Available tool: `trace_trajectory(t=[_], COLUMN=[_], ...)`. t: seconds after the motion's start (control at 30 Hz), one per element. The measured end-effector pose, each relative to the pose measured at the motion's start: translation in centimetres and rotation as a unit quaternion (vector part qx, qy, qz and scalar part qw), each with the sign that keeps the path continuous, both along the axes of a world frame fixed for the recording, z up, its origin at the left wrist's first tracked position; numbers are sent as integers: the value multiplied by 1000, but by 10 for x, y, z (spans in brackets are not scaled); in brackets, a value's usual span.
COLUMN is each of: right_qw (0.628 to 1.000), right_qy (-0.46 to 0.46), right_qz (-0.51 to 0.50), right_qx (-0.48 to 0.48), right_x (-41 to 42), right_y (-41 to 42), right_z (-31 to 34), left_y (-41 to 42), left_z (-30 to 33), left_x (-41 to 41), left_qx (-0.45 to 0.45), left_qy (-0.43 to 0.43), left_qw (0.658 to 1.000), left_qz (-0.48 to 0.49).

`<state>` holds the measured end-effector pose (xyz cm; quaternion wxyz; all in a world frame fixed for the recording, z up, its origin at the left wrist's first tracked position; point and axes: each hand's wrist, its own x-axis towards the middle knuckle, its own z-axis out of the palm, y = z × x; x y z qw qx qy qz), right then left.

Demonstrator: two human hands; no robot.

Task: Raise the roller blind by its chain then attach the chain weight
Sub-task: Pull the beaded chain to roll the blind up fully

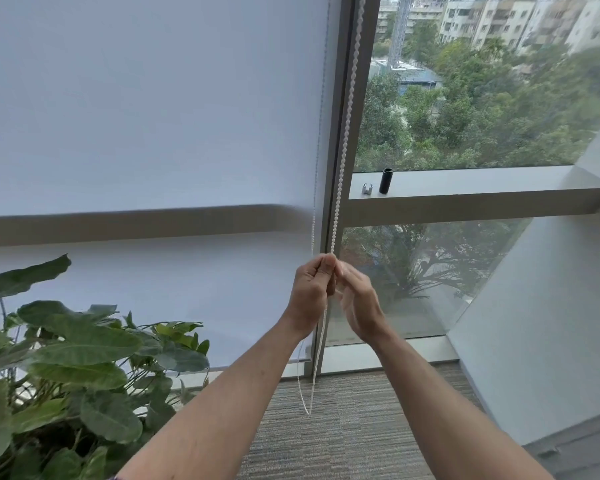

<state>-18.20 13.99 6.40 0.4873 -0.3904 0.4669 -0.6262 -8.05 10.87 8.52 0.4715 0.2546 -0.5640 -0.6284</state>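
Hands together on the bead chain (342,161) beside the lowered roller blind (153,133).
The left hand (310,289) pinches the chain; the right hand (359,299) touches it with loose fingers. The black chain weight (385,180) stands on the window ledge (465,188).

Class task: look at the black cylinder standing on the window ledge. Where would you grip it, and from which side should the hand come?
Probably round the middle of the black cylinder, thumb and fingers on opposite sides, coming from the room side. It stands upright on the ledge with glass behind, so the back is blocked. A small metal clip sits just left, so approach from the front or right.
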Motion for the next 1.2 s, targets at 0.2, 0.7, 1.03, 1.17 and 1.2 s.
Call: trace_trajectory(t=[0.2,0.7,1.03,1.17,1.2], right_qw=[993,977,982,983,984], right_qy=[34,115,108,93,89], right_qz=[-30,-128,-119,-116,-114], right_qx=[-110,-127,-99,-104,-108], right_x=[11,35,35,35,36], right_y=[-14,-21,-21,-25,-25], right_z=[60,54,38,36,36], left_y=[3,15,-15,-30,-32], left_z=[-18,-59,-42,-6,4], left_x=[5,21,23,18,17], left_qx=[18,42,49,37,27], left_qy=[-30,-140,-145,-55,-33], left_qw=[999,988,988,998,999], left_qz=[11,-45,-33,21,24])
